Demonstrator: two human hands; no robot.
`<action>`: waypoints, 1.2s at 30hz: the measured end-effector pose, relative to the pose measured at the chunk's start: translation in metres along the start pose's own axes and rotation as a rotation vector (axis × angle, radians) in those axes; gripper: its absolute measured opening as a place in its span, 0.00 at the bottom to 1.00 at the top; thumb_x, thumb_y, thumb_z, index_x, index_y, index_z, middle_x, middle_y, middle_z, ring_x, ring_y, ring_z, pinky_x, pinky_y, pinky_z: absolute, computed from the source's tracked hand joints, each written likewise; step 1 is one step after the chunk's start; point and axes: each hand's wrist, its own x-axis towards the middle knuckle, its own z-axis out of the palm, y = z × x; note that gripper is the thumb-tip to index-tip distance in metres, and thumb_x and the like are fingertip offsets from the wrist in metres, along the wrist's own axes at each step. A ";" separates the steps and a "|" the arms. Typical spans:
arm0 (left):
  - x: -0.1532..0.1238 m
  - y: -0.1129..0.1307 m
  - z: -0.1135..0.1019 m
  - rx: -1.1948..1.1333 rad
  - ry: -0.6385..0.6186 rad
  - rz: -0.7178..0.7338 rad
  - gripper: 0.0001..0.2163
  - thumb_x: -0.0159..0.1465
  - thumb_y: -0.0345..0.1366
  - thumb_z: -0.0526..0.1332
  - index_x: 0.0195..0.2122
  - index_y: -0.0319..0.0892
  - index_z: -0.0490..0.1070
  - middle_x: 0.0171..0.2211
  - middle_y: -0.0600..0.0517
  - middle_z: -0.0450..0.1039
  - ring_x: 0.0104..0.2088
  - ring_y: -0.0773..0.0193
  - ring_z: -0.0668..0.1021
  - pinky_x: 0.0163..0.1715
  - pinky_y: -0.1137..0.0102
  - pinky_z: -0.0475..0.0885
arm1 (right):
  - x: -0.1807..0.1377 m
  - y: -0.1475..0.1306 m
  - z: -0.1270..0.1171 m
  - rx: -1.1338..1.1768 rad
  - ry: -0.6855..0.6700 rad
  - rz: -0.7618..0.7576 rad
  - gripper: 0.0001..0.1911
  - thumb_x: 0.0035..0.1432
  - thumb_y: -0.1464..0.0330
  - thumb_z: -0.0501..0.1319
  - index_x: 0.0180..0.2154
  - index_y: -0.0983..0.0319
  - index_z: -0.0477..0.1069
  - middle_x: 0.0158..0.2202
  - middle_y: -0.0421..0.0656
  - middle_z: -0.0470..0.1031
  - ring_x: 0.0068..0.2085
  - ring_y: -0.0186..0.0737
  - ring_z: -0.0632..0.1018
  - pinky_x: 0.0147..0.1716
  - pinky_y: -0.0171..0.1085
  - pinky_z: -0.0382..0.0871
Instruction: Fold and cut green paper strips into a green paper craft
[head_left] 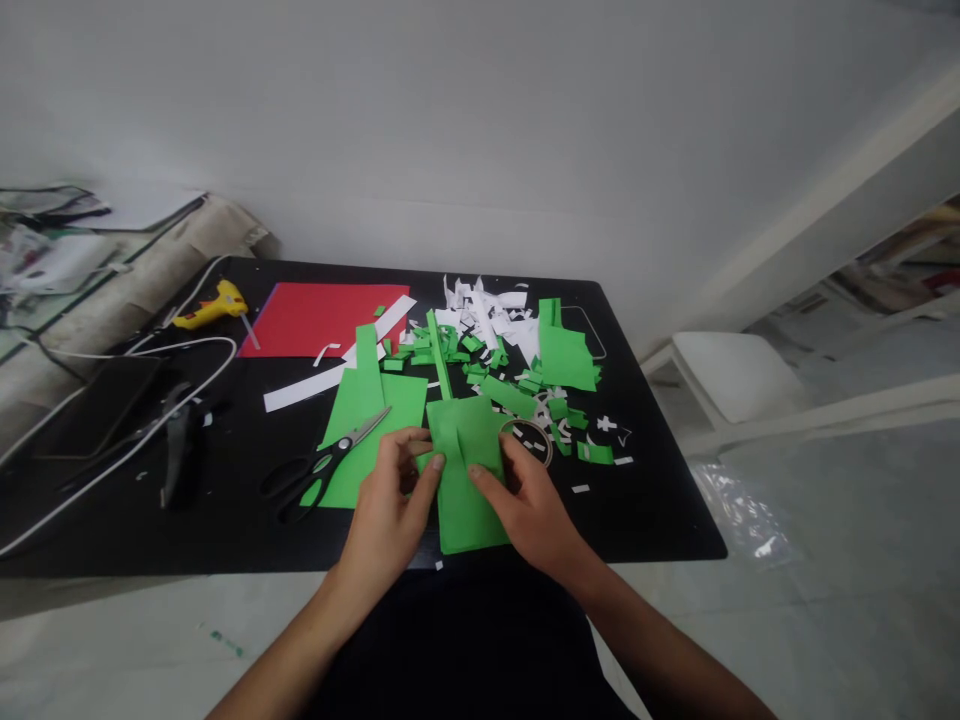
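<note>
Between my two hands is a folded piece of green paper (471,510), held over the table's front edge. My left hand (391,490) pinches its left side, thumb on top and fingers behind. On the right side my right hand (531,500) grips it the same way, its thumb pressing near the middle. A raised crease or flap shows between the thumbs. Beyond its top edge lies a narrow folded green strip (439,355). Black-handled scissors (330,462) rest left of my left hand, on a flat green sheet (405,393).
Green scraps (517,395) and white scraps (487,310) litter the black table (637,520). A tape roll (550,455) lies by my right hand. Farther left are red paper (322,310), a yellow glue gun (214,306), a black stapler-like tool (178,440) and a white cable (184,400).
</note>
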 end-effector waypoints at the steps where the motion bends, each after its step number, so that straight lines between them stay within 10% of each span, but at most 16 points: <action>1: 0.000 -0.001 0.000 -0.009 0.016 -0.009 0.12 0.71 0.43 0.61 0.53 0.46 0.66 0.44 0.48 0.78 0.45 0.58 0.83 0.35 0.69 0.76 | 0.000 0.001 0.000 -0.014 0.016 -0.014 0.12 0.66 0.62 0.64 0.50 0.56 0.71 0.48 0.45 0.80 0.48 0.49 0.82 0.48 0.47 0.80; 5: -0.002 -0.004 0.002 -0.039 0.049 -0.004 0.11 0.71 0.41 0.62 0.52 0.47 0.66 0.45 0.48 0.77 0.48 0.59 0.82 0.38 0.69 0.76 | -0.003 0.003 0.004 -0.103 0.146 -0.142 0.26 0.66 0.64 0.65 0.63 0.53 0.61 0.55 0.48 0.77 0.53 0.50 0.80 0.54 0.51 0.77; 12: -0.006 0.000 0.005 0.034 0.174 0.093 0.11 0.71 0.38 0.62 0.52 0.46 0.65 0.45 0.48 0.76 0.42 0.61 0.82 0.34 0.70 0.75 | -0.006 0.004 0.008 -0.313 0.167 -0.217 0.12 0.65 0.64 0.66 0.50 0.52 0.75 0.63 0.48 0.69 0.65 0.54 0.70 0.62 0.57 0.70; 36: -0.006 -0.007 0.002 -0.077 0.179 -0.003 0.14 0.64 0.39 0.69 0.40 0.47 0.62 0.41 0.52 0.74 0.39 0.63 0.79 0.34 0.72 0.73 | 0.000 0.007 0.007 -0.207 0.056 -0.153 0.08 0.67 0.64 0.63 0.35 0.59 0.78 0.39 0.43 0.77 0.41 0.43 0.78 0.42 0.40 0.73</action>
